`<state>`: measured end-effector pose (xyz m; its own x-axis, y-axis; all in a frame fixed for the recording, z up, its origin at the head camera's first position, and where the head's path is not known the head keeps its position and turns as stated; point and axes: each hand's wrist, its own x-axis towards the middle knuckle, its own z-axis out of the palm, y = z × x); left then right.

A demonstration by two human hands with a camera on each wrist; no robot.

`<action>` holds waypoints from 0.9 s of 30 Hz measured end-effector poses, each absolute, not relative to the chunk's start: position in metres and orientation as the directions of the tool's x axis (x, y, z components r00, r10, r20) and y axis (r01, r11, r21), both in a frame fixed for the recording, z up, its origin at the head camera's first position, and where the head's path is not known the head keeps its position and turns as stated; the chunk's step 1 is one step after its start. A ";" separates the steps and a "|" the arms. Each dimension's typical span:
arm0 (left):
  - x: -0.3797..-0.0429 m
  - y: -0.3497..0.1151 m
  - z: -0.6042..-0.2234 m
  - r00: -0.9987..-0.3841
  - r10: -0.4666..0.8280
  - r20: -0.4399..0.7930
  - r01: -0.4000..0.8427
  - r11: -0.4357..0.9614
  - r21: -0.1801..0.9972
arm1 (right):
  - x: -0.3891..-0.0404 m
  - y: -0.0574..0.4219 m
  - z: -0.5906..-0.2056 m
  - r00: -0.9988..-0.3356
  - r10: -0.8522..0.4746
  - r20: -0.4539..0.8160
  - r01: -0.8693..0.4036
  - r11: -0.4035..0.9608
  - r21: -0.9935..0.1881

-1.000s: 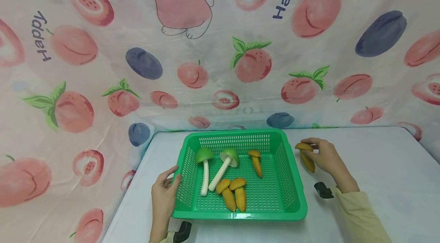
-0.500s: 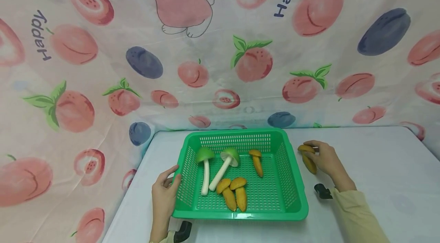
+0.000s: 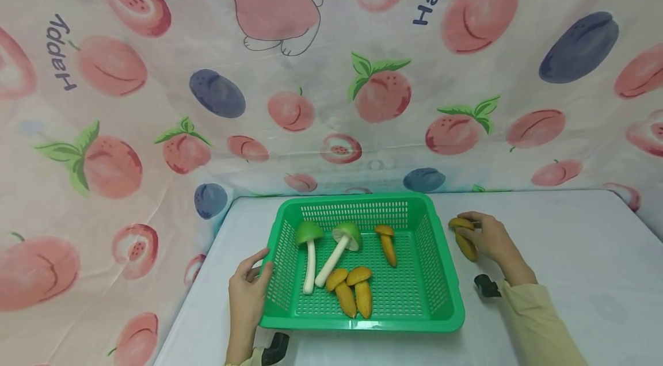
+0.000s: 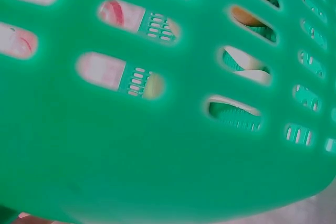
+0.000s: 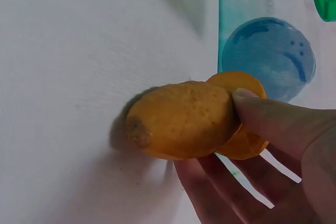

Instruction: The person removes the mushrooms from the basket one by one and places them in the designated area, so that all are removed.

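Note:
In the head view my right hand [image 3: 494, 242] pinches a yellow-brown toy mushroom [image 3: 467, 247] at the white table's right side. The right wrist view shows its thick stem [image 5: 181, 121] pointing away, with my thumb on it near the cap and fingers beneath. My left hand [image 3: 248, 291] holds the left rim of a green plastic basket [image 3: 450, 302]; the left wrist view is filled by its slotted wall [image 4: 131, 145]. Inside lie two green-capped, white-stemmed mushrooms [image 3: 309, 262] [image 3: 334, 262] and three yellow-brown mushrooms [image 3: 387, 248] [image 3: 344, 297] [image 3: 364, 294].
The basket stands on a white tabletop [image 3: 570, 239], between my two hands. Behind the table hangs a fruit-printed cloth [image 3: 321, 78], which also runs down the left side. A black wrist device [image 3: 487, 286] sits by the right sleeve, another [image 3: 274, 349] by the left.
My right hand and the mushroom have shifted very slightly right in the head view, along with a small shift of the whole view. The left hand stays at the basket's rim.

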<state>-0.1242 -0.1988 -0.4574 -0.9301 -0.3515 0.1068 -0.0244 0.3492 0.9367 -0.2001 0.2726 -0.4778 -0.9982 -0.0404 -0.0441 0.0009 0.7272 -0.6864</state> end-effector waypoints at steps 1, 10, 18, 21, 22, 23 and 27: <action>-0.124 -0.199 -0.457 -0.930 -0.352 0.108 -0.024 0.350 0.936 | -0.200 0.272 -0.477 -0.998 -0.043 -0.046 0.001 0.727 -0.686; -0.124 -0.198 -0.456 -0.930 -0.348 0.121 -0.012 0.357 0.934 | -0.198 0.273 -0.477 -1.000 -0.015 -0.015 -0.001 0.731 -0.682; -0.124 -0.198 -0.456 -0.929 -0.348 0.122 -0.010 0.354 0.935 | -0.196 0.274 -0.472 -1.000 -0.025 0.019 -0.031 0.752 -0.658; -0.124 -0.198 -0.457 -0.930 -0.348 0.122 -0.008 0.350 0.937 | -0.196 0.274 -0.470 -1.000 -0.022 0.007 -0.021 0.751 -0.660; -0.124 -0.198 -0.457 -0.930 -0.348 0.122 -0.008 0.350 0.937 | -0.196 0.275 -0.469 -1.000 -0.023 0.007 -0.022 0.752 -0.659; -0.124 -0.198 -0.457 -0.930 -0.347 0.123 -0.007 0.351 0.936 | -0.196 0.275 -0.469 -1.000 -0.022 0.008 -0.022 0.752 -0.659; -0.124 -0.198 -0.457 -0.929 -0.348 0.126 -0.006 0.355 0.935 | -0.195 0.276 -0.468 -0.999 -0.027 0.018 -0.032 0.753 -0.657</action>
<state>-0.1243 -0.1978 -0.4573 -0.9292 -0.3475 0.1261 -0.0061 0.3554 0.9347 -0.1952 0.2761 -0.4679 -0.9995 -0.0267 0.0185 -0.0323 0.7529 -0.6573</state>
